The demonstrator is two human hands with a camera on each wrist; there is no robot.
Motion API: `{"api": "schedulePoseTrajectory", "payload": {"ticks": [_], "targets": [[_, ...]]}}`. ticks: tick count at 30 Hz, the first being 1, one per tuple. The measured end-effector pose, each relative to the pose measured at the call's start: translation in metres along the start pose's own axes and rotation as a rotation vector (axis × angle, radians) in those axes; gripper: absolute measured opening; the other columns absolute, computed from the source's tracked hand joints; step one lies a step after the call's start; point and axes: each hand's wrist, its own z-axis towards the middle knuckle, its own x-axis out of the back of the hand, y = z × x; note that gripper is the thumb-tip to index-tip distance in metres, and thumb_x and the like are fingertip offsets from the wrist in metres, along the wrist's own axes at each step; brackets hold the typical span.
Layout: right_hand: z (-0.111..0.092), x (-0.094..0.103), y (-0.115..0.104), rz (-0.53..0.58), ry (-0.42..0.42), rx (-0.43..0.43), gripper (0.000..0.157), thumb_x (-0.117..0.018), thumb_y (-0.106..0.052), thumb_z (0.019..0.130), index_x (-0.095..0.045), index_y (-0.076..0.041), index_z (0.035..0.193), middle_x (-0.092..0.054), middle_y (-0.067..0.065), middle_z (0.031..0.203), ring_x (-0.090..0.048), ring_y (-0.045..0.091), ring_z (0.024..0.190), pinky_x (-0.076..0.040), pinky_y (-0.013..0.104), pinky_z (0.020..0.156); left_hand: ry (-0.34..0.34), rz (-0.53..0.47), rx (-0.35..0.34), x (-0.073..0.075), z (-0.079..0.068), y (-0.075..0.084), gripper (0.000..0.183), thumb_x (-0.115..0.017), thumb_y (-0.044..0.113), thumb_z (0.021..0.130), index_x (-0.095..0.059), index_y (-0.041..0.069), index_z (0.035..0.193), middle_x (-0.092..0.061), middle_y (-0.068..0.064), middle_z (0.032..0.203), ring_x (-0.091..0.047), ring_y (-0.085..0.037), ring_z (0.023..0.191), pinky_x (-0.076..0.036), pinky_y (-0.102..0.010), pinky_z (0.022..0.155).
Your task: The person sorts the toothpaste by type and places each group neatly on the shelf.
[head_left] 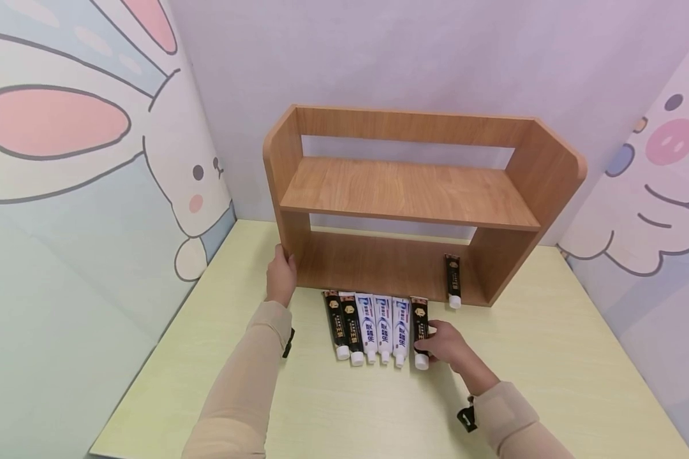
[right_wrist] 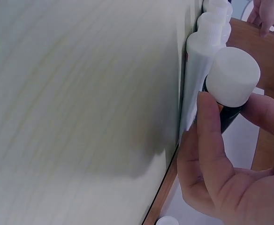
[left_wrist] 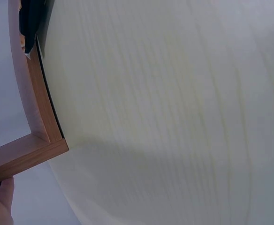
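Observation:
My right hand grips a black toothpaste tube near its white cap, fingers on one side and thumb on the other. To its left lie three white toothpaste tubes side by side, caps toward me. Two more black toothpaste tubes end that row at the left. My left hand holds the left side panel of a wooden two-tier shelf near its bottom front corner. On the lower board, at the right, another black toothpaste tube lies with its cap past the front edge.
The shelf stands at the back of a pale yellow table, before a plain light curtain. Cartoon-printed panels rise along the left and right sides. The upper board lies above the lower one.

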Motion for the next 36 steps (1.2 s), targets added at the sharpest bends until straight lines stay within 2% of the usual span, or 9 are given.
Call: {"api": "schedulePoseTrajectory", "payload": {"ticks": [10,14,24,36], "targets": [[0.005,0.003,-0.004,-0.001,0.001,0.026,0.067,-0.069,-0.003,0.085,-0.034,0.016,0.139,-0.059,0.028,0.108,-0.062,0.028,0.083,-0.057,0.039,0.064,-0.006,-0.001,0.019,0.001,-0.001,0.003,0.033,-0.048,0.014,0.104,-0.039,0.003,0.133,-0.054,-0.023,0.13,-0.059,-0.04,0.11,-0.048,-0.055,0.09],[0.009,0.005,-0.006,-0.017,0.008,0.024,0.067,-0.07,-0.004,0.086,-0.034,0.015,0.139,-0.056,0.029,0.113,-0.062,0.028,0.083,-0.056,0.038,0.064,-0.018,-0.002,0.036,0.0,-0.001,0.002,0.034,-0.047,0.017,0.104,-0.038,0.004,0.135,-0.053,-0.022,0.132,-0.058,-0.039,0.112,-0.047,-0.055,0.092],[0.022,0.009,-0.014,-0.023,0.025,0.023,0.065,-0.069,-0.005,0.087,-0.036,0.014,0.139,-0.055,0.029,0.115,-0.061,0.031,0.085,-0.057,0.038,0.067,-0.001,0.018,0.012,0.001,-0.002,0.003,0.032,-0.048,0.016,0.104,-0.039,0.003,0.132,-0.055,-0.024,0.128,-0.06,-0.04,0.108,-0.049,-0.054,0.089],[0.037,0.01,-0.014,0.061,0.044,0.054,0.064,-0.068,-0.002,0.089,-0.034,0.011,0.142,-0.05,0.033,0.124,-0.058,0.036,0.096,-0.056,0.04,0.07,0.003,0.022,0.021,0.001,-0.002,0.004,0.032,-0.047,0.017,0.104,-0.039,0.002,0.132,-0.056,-0.024,0.128,-0.061,-0.04,0.108,-0.049,-0.054,0.089]]}}
